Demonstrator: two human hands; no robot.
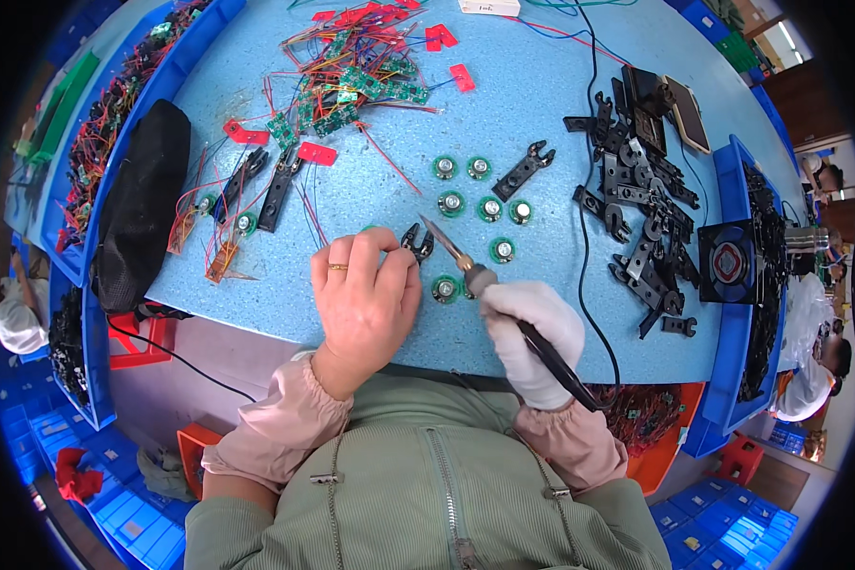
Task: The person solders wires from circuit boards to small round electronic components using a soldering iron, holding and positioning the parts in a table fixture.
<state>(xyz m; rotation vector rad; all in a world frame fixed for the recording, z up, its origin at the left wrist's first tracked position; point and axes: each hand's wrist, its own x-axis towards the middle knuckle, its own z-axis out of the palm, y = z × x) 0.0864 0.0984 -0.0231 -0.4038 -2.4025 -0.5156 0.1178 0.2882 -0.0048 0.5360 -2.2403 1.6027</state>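
Note:
My bare left hand (363,293), with a ring on one finger, is curled shut around a black fork-ended plastic piece (416,243). Only the forked end shows; a bit of green peeks out by the fingertips. In a white glove, my right hand (534,328) grips a soldering iron (473,270), whose pointed tip is just beside the fork. Small round green-rimmed speakers (451,203) with silver centres lie around the iron, one of them partly under it. A loose black forked piece (524,171) rests behind them.
Wired green circuit boards with red tabs (356,85) are heaped at the far left. Black forked parts (646,214) pile up at right, by a small fan (728,263). Blue bins (729,370) flank the blue table. The iron's black cable (589,285) crosses the right side.

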